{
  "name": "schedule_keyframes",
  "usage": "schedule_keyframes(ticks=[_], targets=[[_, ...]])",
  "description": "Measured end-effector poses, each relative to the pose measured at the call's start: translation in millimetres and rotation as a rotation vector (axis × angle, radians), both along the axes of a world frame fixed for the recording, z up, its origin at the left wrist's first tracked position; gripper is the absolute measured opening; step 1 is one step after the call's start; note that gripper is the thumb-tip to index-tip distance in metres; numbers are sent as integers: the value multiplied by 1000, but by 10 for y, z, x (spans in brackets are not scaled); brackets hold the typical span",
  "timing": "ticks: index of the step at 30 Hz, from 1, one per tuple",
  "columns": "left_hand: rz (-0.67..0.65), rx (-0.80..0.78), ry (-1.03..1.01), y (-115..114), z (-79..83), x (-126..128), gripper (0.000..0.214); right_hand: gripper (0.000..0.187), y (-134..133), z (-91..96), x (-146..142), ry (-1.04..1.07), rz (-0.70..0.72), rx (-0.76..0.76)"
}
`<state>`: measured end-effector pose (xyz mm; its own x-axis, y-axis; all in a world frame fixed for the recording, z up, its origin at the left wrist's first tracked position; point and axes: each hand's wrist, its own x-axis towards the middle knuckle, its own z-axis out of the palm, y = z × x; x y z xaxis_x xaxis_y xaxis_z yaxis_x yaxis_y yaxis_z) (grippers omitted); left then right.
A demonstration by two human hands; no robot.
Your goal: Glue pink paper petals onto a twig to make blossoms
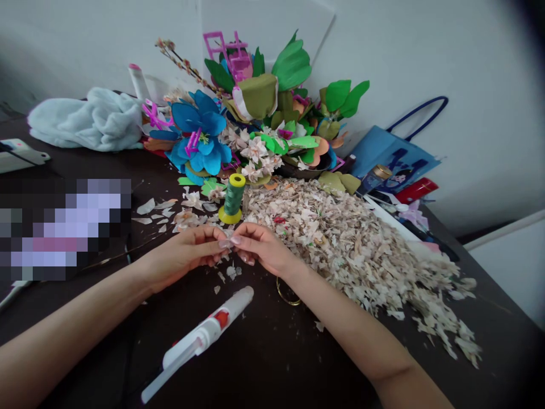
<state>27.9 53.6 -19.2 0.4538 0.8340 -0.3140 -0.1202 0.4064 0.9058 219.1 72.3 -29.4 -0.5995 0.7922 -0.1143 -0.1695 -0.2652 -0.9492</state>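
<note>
My left hand point(183, 254) and my right hand point(264, 247) meet fingertip to fingertip over the dark table. Thumb and fingers are pinched on both sides. Whatever lies between them is small and pale, mostly hidden by the fingers, so its kind does not show. Just behind the fingertips stands a spool of green thread point(234, 197) with yellow ends. A heap of pale dried petals point(323, 238) spreads behind and beyond my right hand. In front of both hands lies a white glue gun point(208, 332) with a stick in it.
Coloured artificial flowers point(200, 136) are piled at the back. Left of them is a pale blue cloth point(87, 122), with a power strip point(19, 156) nearer the left edge. A blue bag point(383, 153) and a red case point(417, 190) stand right. A gold ring point(287, 298) lies by my right wrist.
</note>
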Motion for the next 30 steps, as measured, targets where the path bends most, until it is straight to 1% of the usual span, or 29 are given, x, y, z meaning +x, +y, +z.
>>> schedule_keyframes(ticks=[5,11,14,17,19,22,24,26,28,30], targets=[[62,24,-28,20,-30,-6,21,22,10,-14,3,-21,-3,61],[49,28,-19,8,-15,8,25,22,-15,-36,-16,5,-14,53],[73,25,-14,8,-25,0,23,24,-19,-7,-21,-46,-26,69],[109,22,-15,21,-43,-16,22,24,28,102,22,-102,-104,103],[127,17,-19,35,-53,-22,21,22,83,222,89,-109,-172,142],[140,10,-23,55,-67,-23,21,19,135,426,236,-187,-240,222],[145,9,-17,64,-76,-24,22,19,100,533,352,-315,-243,340],[148,11,-10,70,-88,-30,23,18,-9,582,475,-544,-205,506],[147,16,-6,76,-105,-43,22,16,-177,562,599,-813,-122,667],[143,21,-4,81,-122,-56,21,11,-368,482,714,-1070,-50,766]])
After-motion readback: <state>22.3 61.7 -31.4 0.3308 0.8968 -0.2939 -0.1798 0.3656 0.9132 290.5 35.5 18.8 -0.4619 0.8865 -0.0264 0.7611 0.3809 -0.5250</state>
